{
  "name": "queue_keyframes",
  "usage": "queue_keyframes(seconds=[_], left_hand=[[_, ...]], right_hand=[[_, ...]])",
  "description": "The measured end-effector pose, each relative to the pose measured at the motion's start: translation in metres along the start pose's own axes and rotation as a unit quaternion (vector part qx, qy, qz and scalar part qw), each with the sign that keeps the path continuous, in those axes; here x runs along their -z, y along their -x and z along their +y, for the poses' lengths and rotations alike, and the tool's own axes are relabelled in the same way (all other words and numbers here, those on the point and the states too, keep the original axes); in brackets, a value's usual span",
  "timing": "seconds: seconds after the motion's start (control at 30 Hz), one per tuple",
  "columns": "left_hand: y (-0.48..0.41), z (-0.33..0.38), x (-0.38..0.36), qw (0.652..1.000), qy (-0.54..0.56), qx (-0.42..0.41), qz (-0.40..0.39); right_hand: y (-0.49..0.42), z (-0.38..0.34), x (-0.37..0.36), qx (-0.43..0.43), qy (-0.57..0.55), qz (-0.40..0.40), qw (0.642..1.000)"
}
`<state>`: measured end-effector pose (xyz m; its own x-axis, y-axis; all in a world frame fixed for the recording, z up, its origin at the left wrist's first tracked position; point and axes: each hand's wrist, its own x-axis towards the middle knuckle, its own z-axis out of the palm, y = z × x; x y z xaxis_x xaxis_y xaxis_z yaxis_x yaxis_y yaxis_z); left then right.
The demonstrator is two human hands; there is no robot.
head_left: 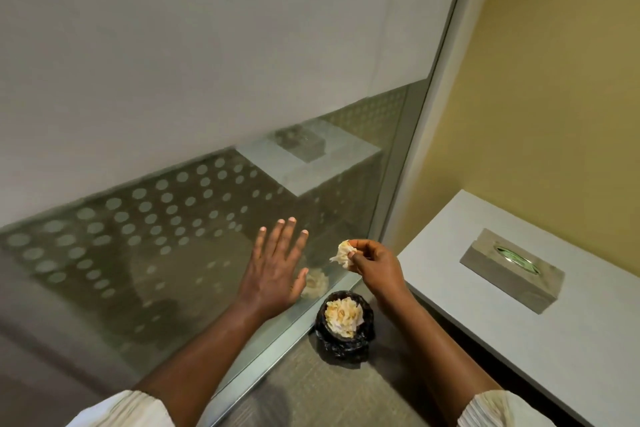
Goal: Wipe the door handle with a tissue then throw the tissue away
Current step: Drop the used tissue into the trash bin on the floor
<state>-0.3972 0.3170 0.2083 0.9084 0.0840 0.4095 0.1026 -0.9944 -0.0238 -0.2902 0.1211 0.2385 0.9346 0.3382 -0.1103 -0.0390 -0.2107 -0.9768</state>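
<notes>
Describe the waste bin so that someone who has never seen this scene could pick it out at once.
Start at the dotted glass panel and the grey counter to its right. On the floor between them sits the small round bin, below the right hand. Only it has a black bag liner heaped with crumpled tissues.

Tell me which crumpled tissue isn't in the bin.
The crumpled tissue pinched by the right hand, held in the air. The other tissues lie piled inside the black-lined bin on the floor.
</notes>
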Motion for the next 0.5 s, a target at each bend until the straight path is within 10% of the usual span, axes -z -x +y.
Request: queue_keyframes(seconds=[0.5], left_hand=[[-0.114, 0.017, -0.109, 0.988, 0.016, -0.091, -0.128]], right_hand=[[-0.107, 0.051, 0.032, -0.015, 0.161, 0.131, 0.978]])
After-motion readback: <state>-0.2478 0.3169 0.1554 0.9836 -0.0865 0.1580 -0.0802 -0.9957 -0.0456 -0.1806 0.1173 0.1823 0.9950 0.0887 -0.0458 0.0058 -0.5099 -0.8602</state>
